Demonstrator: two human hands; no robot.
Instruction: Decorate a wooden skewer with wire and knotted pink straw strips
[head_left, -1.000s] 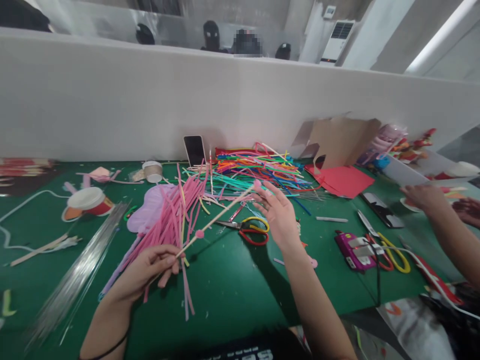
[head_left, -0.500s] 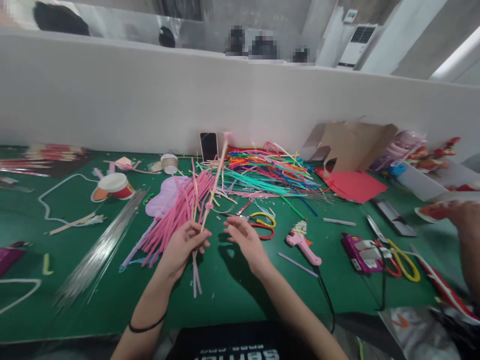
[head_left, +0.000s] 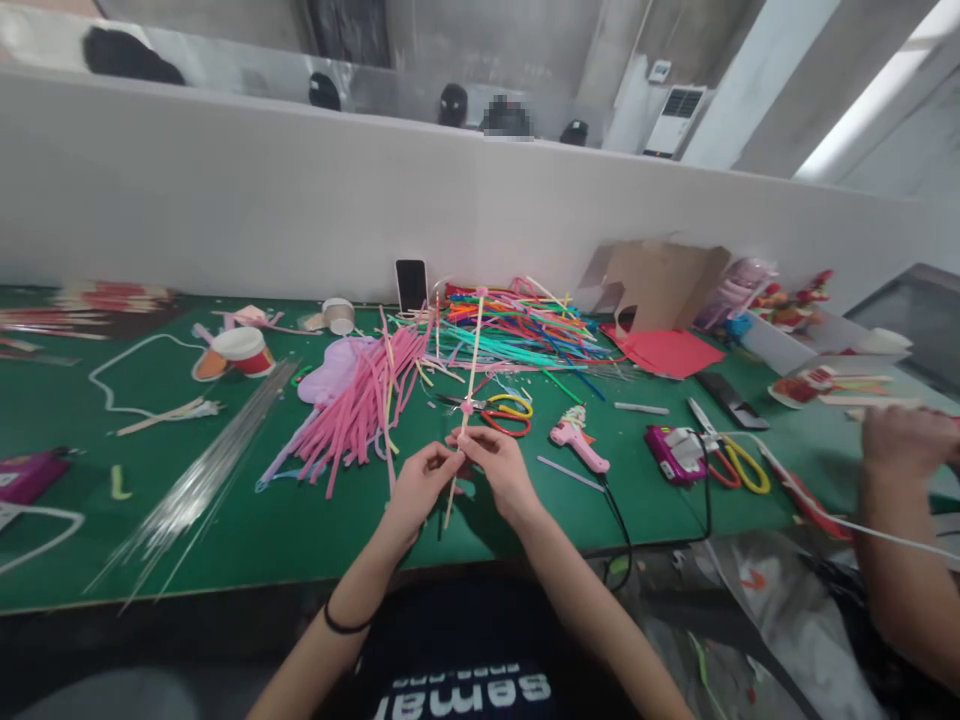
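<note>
A slim cream stem (head_left: 474, 352), perhaps a pipe cleaner, stands nearly upright in front of me, with a pink tuft at its top and a pink knot partway down. My left hand (head_left: 421, 488) pinches it below the knot. The fingers of my right hand (head_left: 496, 468) close on the same spot from the other side, and the tips partly hide the stem. Its lower end sticks out under the fingers. Just beyond the hands lie scissors (head_left: 511, 412) with yellow and red handles. To their left spreads a bundle of pink pipe cleaners (head_left: 364, 405).
A pink glue gun (head_left: 581, 443) lies to the right, its cord running off the front edge. Multicoloured pipe cleaners (head_left: 525, 335) and a phone (head_left: 412, 287) are along the partition. Metal wires (head_left: 214, 470) lie left. Another person's hand (head_left: 904, 440) is at far right.
My right hand, open and apart before, has come onto the stem beside my left hand. The stem has moved right and stands straighter. The view has shifted too.
</note>
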